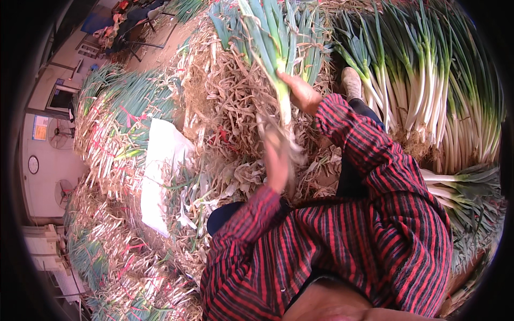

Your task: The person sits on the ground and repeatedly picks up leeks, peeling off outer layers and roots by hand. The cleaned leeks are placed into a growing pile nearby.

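Note:
My right hand (302, 92) is closed around a large green onion (284, 104), just where its pale stalk turns into green leaves. The leaves fan upward, away from me, and the white end points back toward my body. Beside that root end is my left hand (276, 158), blurred by motion. Strips of dry outer leaf and roots blur around its fingers, so whether it grips any of them is unclear. Below both hands lies a heap of dry brown peelings (237, 92).
Cleaned green onions (425, 80) lie in rows at my right, near my shoe (352, 82). More onions (461, 188) lie beside my right elbow. At left, a white sack (160, 172) rests among piled bundles (132, 104) with red ties. Wall fans (60, 132) are farther left.

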### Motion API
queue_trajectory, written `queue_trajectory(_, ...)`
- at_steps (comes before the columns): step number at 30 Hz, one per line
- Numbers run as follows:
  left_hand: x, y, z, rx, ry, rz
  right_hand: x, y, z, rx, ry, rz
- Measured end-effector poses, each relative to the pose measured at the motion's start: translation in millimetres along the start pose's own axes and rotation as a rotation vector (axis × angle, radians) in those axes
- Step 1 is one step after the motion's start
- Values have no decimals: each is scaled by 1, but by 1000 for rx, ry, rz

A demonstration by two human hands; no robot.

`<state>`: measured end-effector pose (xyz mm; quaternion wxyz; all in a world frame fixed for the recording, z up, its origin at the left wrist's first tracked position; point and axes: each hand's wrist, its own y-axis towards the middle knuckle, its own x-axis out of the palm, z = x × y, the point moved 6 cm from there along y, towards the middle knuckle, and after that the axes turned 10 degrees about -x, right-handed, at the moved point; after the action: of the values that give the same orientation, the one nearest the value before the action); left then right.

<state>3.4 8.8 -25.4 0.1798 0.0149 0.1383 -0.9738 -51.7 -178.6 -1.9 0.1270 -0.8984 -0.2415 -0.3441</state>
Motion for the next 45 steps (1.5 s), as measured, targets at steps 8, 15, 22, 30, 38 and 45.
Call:
queue_trajectory(8, 6, 66, 19, 267, 639, 129, -5, -11, -15, -102, 14, 24)
queue_trajectory(15, -35, 3, -60, -123, 1065, 81, -13, -1, -51, -281, -335, 65)
queue_trajectory(22, -2, 72, 93, 291, 810, 410, 23, -22, -10, -201, -353, -325)
queue_trajectory(30, -16, 73, 44, 165, 353, 202, 0, -8, 11, 29, 165, -61)
queue_trajectory(38, -41, -29, -123, -273, 1359, -431, -23, 15, -23, -97, 308, 50)
queue_trajectory(45, 12, 46, 2, 100, 157, -143, -21, 12, -10, -124, 231, 127)
